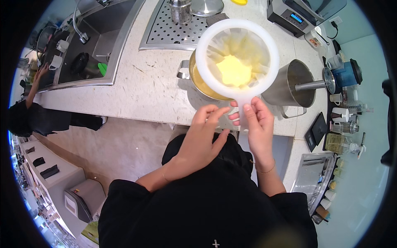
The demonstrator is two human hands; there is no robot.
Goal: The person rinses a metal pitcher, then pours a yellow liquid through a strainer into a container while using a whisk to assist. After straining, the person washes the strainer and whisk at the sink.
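My right hand [259,122] grips the handle of a white plastic-rimmed mesh strainer [201,59]. Pale yellow liquid or froth shows at the bottom of its pleated mesh. The strainer is held above a metal pot [201,83] that contains yellowish liquid; its rim is partly hidden. My left hand [204,130] is beside the strainer's handle with its fingers apart, holding nothing. To the right, a tall metal pitcher [274,88] leans on its side or tilts, with a metal whisk [311,85] resting in it.
A perforated metal drain tray [158,32] holds a metal canister [180,11] and a round lid [207,6]. A sink [113,55] is at the left, where a co-worker [46,116] reaches. A black scale [316,131] and several containers line the right side, below a grey appliance [288,18].
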